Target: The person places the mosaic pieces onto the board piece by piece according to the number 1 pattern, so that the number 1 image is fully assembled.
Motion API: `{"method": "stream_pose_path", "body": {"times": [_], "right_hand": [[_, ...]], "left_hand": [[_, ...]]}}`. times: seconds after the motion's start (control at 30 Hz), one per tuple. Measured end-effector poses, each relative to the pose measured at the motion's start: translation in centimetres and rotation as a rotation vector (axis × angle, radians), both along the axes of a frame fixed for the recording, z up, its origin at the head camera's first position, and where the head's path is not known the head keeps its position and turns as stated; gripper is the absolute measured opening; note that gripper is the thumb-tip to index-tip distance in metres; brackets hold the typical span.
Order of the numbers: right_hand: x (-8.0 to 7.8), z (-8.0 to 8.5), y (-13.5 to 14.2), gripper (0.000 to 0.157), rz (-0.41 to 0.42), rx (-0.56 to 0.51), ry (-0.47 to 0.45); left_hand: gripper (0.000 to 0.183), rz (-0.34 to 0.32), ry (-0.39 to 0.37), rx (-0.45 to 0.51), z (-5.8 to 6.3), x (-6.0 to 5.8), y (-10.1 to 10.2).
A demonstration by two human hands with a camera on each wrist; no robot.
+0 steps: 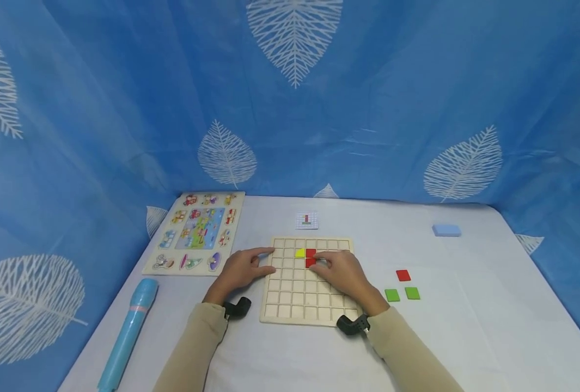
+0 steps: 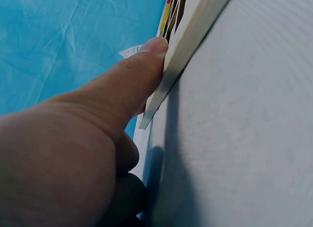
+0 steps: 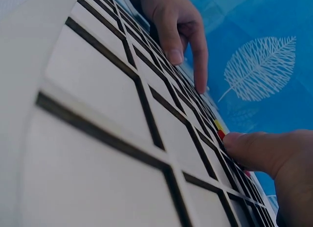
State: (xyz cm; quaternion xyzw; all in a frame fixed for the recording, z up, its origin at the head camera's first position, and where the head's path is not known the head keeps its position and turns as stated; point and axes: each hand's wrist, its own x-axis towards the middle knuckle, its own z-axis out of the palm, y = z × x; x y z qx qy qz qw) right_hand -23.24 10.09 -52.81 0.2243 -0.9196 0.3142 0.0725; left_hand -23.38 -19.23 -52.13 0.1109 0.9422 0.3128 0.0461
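A wooden grid board point(image 1: 285, 298) lies flat on the white cloth. At its left edge is my left hand point(image 1: 240, 268), thumb and index finger extended and touching the rim; the other fingers curl under in the left wrist view. In the upper part of the grid sit a yellow piece point(image 1: 300, 253) and, right beside it, a red tile point(image 1: 310, 252). Just below that one, my right hand point(image 1: 343, 270) pinches a second red tile point(image 1: 310, 263) between thumb and index finger, partly covering it. In the right wrist view the thumb point(image 3: 259, 147) touches red.
Right of the board lie a loose red tile point(image 1: 403, 275) and two green tiles point(image 1: 392, 295). A small printed grid card point(image 1: 306, 220) is behind the board. Farther off are a blue block point(image 1: 446, 230), a picture puzzle point(image 1: 231, 218) and a light-blue tube point(image 1: 129, 332).
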Motion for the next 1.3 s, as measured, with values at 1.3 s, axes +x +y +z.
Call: {"method": "stream_pose_path", "body": {"times": [1.3], "right_hand": [[0.3, 1.3, 1.9, 0.034, -0.012, -0.146, -0.030]], "left_hand": [[0.056, -0.014, 0.016, 0.035, -0.3, 0.0, -0.2]]}}
